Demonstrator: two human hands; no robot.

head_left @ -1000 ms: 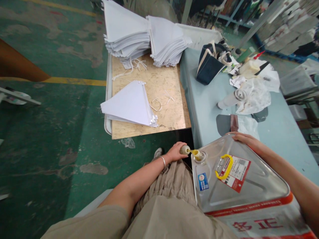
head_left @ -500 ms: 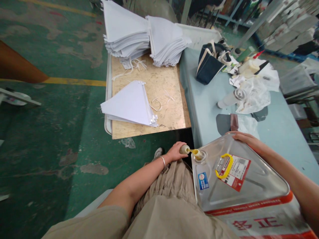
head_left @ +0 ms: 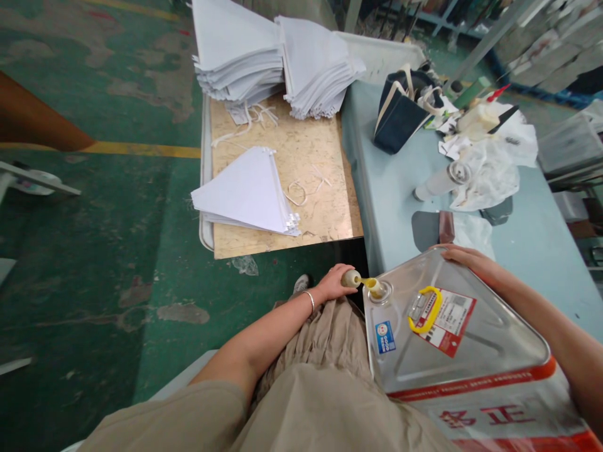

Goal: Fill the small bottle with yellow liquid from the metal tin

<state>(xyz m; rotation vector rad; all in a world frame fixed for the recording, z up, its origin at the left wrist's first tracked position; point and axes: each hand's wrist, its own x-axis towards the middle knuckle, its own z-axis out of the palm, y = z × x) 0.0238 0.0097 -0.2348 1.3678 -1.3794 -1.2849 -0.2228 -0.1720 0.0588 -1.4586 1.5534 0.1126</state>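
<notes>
My left hand (head_left: 335,284) is closed round a small pale bottle (head_left: 351,279), its open mouth turned towards the spout (head_left: 374,287) of a large metal tin (head_left: 409,367). A thin yellow stream (head_left: 364,281) of liquid runs between spout and bottle mouth. The tin is tilted, its top facing up towards me, with a yellow carrying handle (head_left: 438,307), a red-and-white label (head_left: 455,326) and a blue sticker (head_left: 385,337). My right hand (head_left: 471,260) grips the tin's far upper edge; its fingertips are partly hidden.
Ahead, a wooden board (head_left: 325,213) bears stacks of white fabric panels (head_left: 240,194) and loose white strings (head_left: 296,191). On the blue-covered table (head_left: 532,251) stand a dark tote bag (head_left: 400,116), a white tumbler (head_left: 438,182) and crumpled plastic (head_left: 494,179). A green floor (head_left: 108,251) lies left.
The view has shifted slightly. Both hands keep their hold, and the yellow liquid runs in both frames with the tin tilted much the same.
</notes>
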